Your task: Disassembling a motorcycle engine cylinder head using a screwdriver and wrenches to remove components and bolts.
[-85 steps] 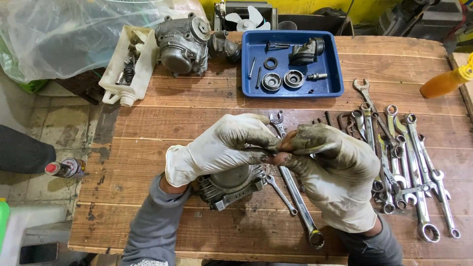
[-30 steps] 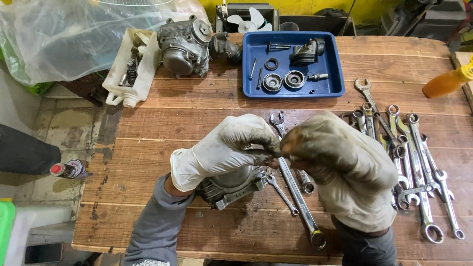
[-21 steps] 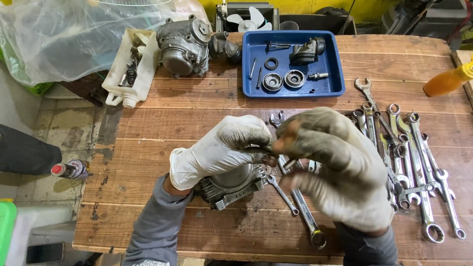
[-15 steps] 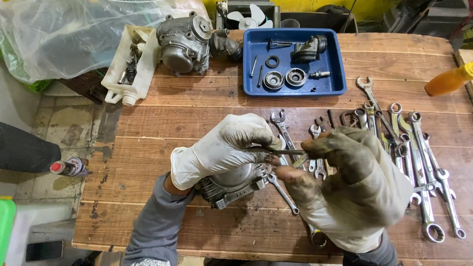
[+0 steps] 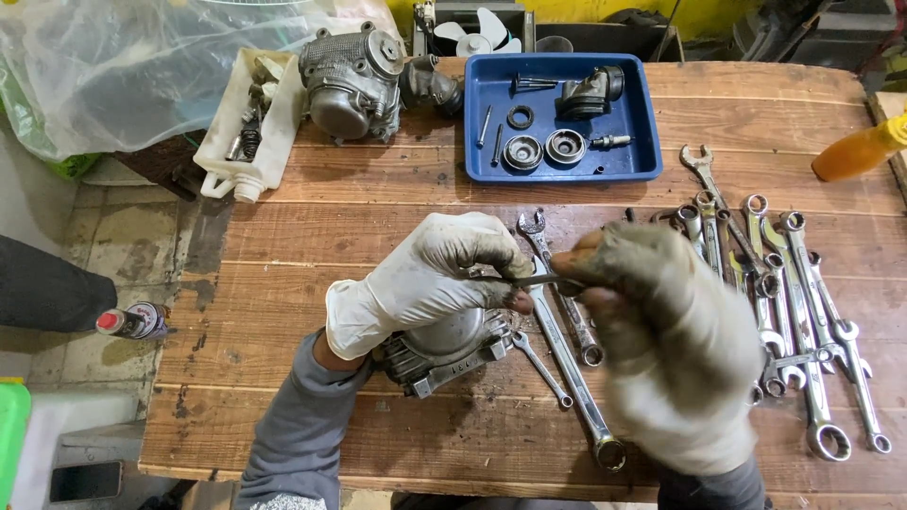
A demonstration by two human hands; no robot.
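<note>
Left hand (image 5: 430, 279), in a soiled white glove, is cupped over a grey metal engine part (image 5: 444, 349) that rests on the wooden desk (image 5: 378, 217) near its front edge; its fingertips are pressed together on one end of a thin metal tool (image 5: 539, 280). Right hand (image 5: 661, 321), gloved and motion-blurred, is closed around the other end of the same tool, just right of the left hand.

Long spanners (image 5: 567, 359) lie on the desk beneath and between the hands. A further spread of spanners (image 5: 803, 302) lies to the right, overlapping one another.

At the rear centre stands a blue rectangular tray (image 5: 642, 132) holding round bearings, pins and a dark elbow fitting. Left of it sits a grey engine casing (image 5: 354, 80). Further left, a white plastic container (image 5: 241, 142), cut open, holds small metal parts. A clear plastic bag (image 5: 113, 66) fills the rear left corner. An orange bottle (image 5: 860, 151) lies at the right edge. A small can with a red cap (image 5: 128, 321) lies on the floor at left.
</note>
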